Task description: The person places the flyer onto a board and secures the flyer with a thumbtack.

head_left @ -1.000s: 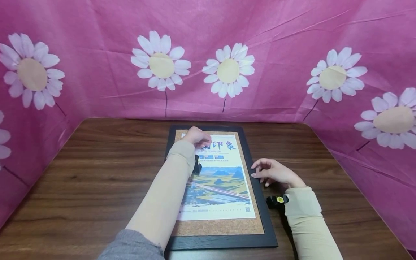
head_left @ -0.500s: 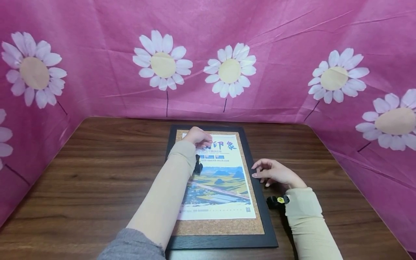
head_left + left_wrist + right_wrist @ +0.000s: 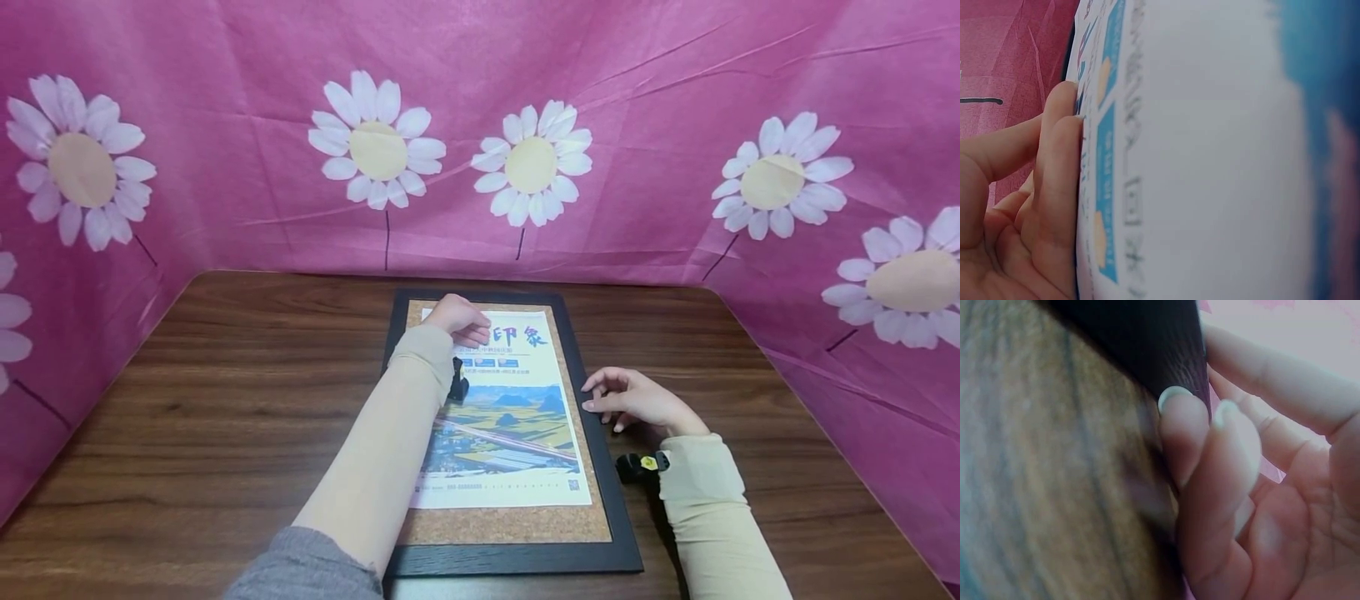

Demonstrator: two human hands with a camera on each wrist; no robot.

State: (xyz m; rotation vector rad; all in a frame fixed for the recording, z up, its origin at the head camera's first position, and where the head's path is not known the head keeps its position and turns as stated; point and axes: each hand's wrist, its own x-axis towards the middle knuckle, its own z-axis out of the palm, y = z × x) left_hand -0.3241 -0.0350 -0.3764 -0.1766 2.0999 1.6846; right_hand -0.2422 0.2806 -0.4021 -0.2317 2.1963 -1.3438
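Observation:
A poster [image 3: 517, 433] with purple lettering and a blue-and-yellow landscape lies on a cork board [image 3: 502, 525]. My left hand [image 3: 459, 318] is over the poster's upper left and hides part of the lettering. In the left wrist view its bent fingertips [image 3: 1066, 128] rest against the printed sheet, with the thumb behind them. My right hand [image 3: 637, 400] is at the right side of the board's black frame [image 3: 600, 458], its fingers loosely bent. The right wrist view shows fingertips [image 3: 1184, 419] at the frame's edge, with another finger higher along it.
The frame lies flat on a dark wooden table [image 3: 247, 392]. A pink cloth [image 3: 645, 175] with large white daisies stands behind and at both sides. A black camera strap [image 3: 637, 467] sits at the right wrist.
The fingers of my left hand have shifted slightly and now cover more of the purple lettering. My right hand, the poster and the frame stay in place.

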